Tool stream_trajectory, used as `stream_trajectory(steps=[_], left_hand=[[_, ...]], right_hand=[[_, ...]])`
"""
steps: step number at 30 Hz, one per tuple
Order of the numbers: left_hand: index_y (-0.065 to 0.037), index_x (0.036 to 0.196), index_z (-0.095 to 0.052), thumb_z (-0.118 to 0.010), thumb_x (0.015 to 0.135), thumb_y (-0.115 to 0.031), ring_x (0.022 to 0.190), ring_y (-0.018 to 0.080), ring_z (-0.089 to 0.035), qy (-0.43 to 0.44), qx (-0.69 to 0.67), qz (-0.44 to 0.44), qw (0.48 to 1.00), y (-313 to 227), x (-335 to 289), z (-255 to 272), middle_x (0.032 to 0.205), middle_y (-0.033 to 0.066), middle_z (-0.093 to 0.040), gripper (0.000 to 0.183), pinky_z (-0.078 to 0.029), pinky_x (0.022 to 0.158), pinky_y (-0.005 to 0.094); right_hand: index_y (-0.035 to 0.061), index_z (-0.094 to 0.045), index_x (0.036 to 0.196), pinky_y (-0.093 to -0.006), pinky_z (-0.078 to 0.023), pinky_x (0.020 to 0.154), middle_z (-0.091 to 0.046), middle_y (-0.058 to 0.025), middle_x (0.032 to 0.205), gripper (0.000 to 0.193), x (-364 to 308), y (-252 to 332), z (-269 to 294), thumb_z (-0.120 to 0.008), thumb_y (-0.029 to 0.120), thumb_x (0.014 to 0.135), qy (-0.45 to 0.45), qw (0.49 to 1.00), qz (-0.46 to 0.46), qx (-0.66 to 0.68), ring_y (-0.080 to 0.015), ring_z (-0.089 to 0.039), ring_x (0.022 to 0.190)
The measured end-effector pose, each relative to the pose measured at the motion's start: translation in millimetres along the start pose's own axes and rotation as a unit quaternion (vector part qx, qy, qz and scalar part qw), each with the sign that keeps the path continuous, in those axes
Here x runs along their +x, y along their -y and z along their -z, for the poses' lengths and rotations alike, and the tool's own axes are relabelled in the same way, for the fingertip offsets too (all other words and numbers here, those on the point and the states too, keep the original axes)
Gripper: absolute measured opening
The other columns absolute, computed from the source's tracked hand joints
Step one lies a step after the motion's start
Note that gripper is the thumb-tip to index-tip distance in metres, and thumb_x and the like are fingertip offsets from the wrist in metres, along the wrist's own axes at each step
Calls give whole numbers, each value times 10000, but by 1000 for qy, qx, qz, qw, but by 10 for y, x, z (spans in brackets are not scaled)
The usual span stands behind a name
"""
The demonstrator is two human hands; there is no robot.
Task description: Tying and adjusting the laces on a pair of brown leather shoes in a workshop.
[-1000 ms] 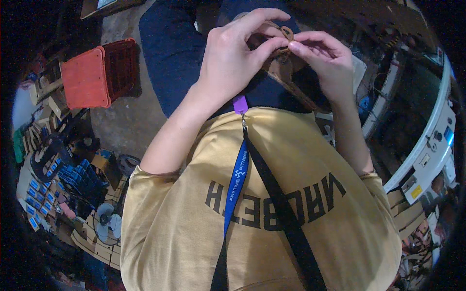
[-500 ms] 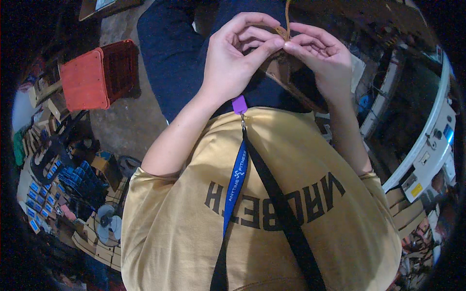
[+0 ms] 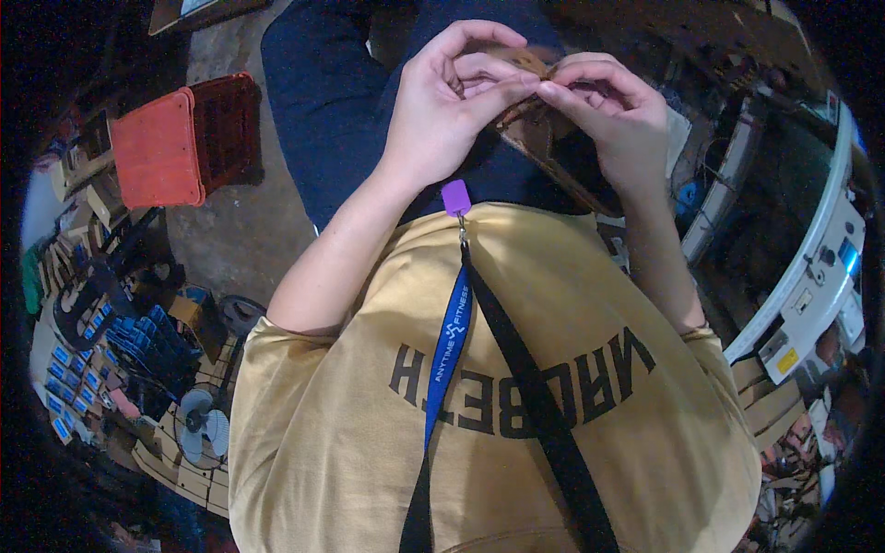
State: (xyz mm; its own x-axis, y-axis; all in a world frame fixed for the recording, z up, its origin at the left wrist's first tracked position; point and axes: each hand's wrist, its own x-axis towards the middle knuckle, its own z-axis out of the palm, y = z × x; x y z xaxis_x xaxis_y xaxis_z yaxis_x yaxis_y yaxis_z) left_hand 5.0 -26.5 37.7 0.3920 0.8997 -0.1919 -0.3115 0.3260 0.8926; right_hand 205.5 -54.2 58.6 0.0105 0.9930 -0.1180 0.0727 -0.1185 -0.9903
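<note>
Over my lap, both hands meet with their thumb tips almost touching. My left hand (image 3: 444, 106) is closed in a pinch, thumb and bent fingers on a brown leather-like piece (image 3: 527, 61); that part is blurred. My right hand (image 3: 616, 106) pinches the same piece from the other side, fingers curled in. Below the fingertips a brown strip-like edge (image 3: 560, 173) runs down toward my right wrist, resting against my dark trousers. My fingers hide most of the piece, so its full shape cannot be made out. The thin cord is not distinct.
A red plastic crate (image 3: 157, 152) stands on the floor at my left. Further down that side are a small fan (image 3: 201, 424), a dark blue basket (image 3: 152, 346) and stacked small boxes. A large white curved machine (image 3: 802, 267) is at my right. A lanyard (image 3: 447, 341) with a purple tag hangs down my front.
The tan cord that stood up from between my fingertips no longer shows upright; a brown blur now lies above my thumbs. My right fingers have shifted slightly, and both hands stay together.
</note>
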Motion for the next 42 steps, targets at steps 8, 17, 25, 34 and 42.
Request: stream_trajectory(steps=[8,17,25,34,42], left_hand=[[10,1280,-587,-634,1017,-65,925,145,-722,45,-169,114,978,-202,158,120,1028,102,-743,277,-558,834,280],[20,1320,-526,-688,972,-41,988,132,-709,107,-113,21,988,-17,184,161,1074,102,-732,389,-547,938,278],[9,1351,-478,-815,879,1,981,108,-697,111,-4,6,994,-95,148,-28,1052,67,-688,581,-549,905,235],[17,1287,-533,-737,951,-4,938,128,-717,19,-98,46,994,-36,138,-37,1009,112,-752,394,-563,846,255],[11,1170,-616,-800,876,7,948,180,-758,1,-139,78,987,41,134,-32,1037,164,-775,348,-612,866,285]], right_hand=[[23,-769,935,-269,-550,792,-744,-65,1020,125,29,27,-11,-827,-9,829,1,961,199,-194,-131,-702,948],[26,-796,995,-309,-575,871,-765,-109,1010,185,35,64,-50,-819,-7,814,-37,987,127,-92,-194,-731,963],[60,-816,999,-317,-578,851,-771,-99,1000,187,29,71,-8,-809,17,817,-25,948,211,-238,-200,-738,936],[-25,-742,1123,-268,-594,883,-736,-103,1087,269,-61,111,-131,-800,-36,861,-62,993,77,-60,-143,-713,950],[-48,-720,1136,-264,-598,884,-736,-119,1091,288,-109,85,-76,-797,-52,859,-52,997,60,-24,-149,-714,970]])
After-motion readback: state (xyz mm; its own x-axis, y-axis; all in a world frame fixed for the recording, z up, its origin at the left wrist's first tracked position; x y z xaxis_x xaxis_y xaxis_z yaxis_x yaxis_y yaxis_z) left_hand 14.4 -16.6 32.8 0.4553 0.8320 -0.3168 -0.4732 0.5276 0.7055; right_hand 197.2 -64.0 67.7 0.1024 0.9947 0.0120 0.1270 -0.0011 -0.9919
